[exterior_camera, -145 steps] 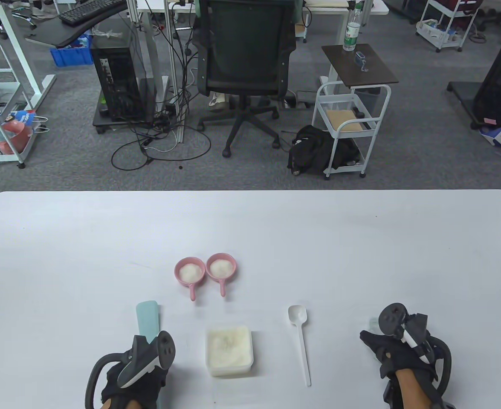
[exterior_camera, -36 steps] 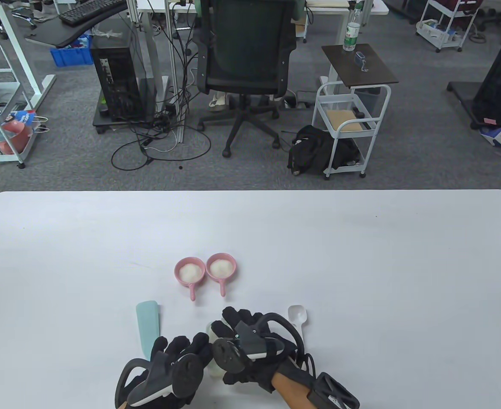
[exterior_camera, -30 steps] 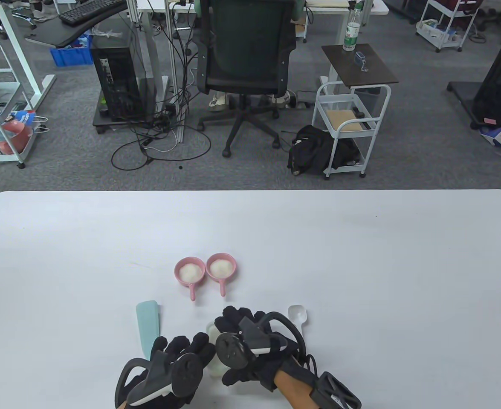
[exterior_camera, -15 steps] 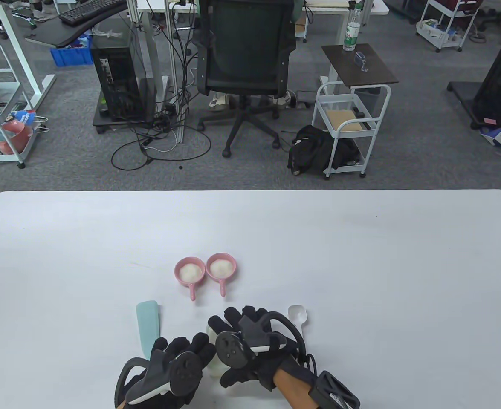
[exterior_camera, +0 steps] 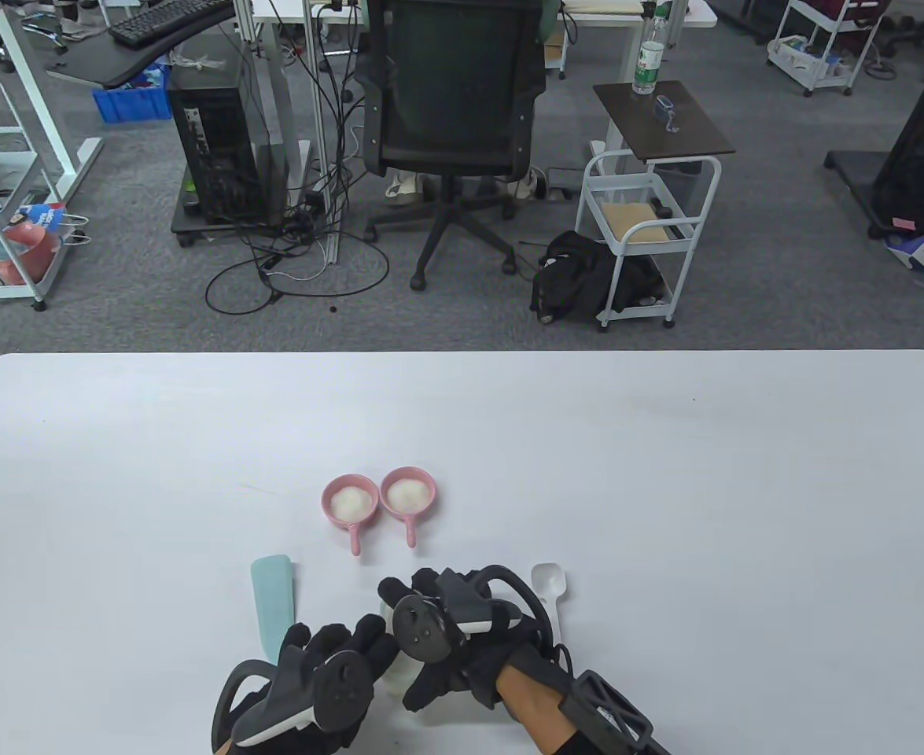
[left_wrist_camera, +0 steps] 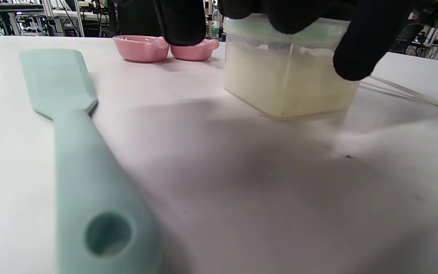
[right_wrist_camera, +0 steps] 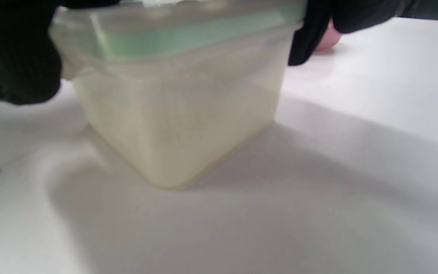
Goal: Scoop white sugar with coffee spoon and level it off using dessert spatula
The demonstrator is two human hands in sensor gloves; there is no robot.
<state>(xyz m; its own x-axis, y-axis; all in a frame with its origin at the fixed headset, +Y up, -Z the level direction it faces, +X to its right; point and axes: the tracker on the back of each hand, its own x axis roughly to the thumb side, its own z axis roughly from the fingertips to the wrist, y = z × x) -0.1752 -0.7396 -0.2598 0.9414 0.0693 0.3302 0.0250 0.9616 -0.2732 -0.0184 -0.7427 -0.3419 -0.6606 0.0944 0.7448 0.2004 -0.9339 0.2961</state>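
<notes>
In the table view, the black-gloved left hand (exterior_camera: 328, 668) and right hand (exterior_camera: 450, 629) meet over the translucent square plastic container of white sugar (exterior_camera: 395, 675) at the near edge of the white table (exterior_camera: 666, 511), with the pale green flat dessert spatula (exterior_camera: 271, 598) lying just left of them, the white plastic coffee spoon (exterior_camera: 550, 586) just right, and two small pink handled bowls of sugar (exterior_camera: 379, 497) beyond. The left wrist view shows the left hand's fingers (left_wrist_camera: 356, 53) curled down over the container's green-trimmed lid (left_wrist_camera: 310, 32), gripping its top. In the right wrist view, the right hand's fingers (right_wrist_camera: 17, 61) clasp the lid's edges at both sides while the container stands on the table.
</notes>
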